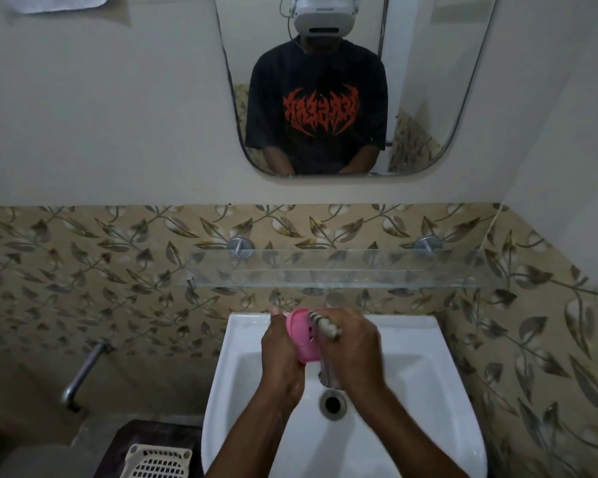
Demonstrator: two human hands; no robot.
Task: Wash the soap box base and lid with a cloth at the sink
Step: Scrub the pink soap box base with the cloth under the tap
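Observation:
Over the white sink (428, 391) my left hand (280, 357) grips a pink plastic soap box part (302, 334), tilted on its edge; I cannot tell whether it is the base or the lid. My right hand (353, 350) is closed around a striped beige cloth (325, 324), pressed against the pink part's right side. Both hands meet above the basin, just behind the drain (332, 403). The other soap box part is not visible.
A glass shelf (332, 270) on two metal mounts juts out above the sink. A mirror (428, 81) hangs higher on the wall. A metal pipe (83, 370) sits to the left. A cream plastic basket (157, 462) rests on a dark stand at lower left.

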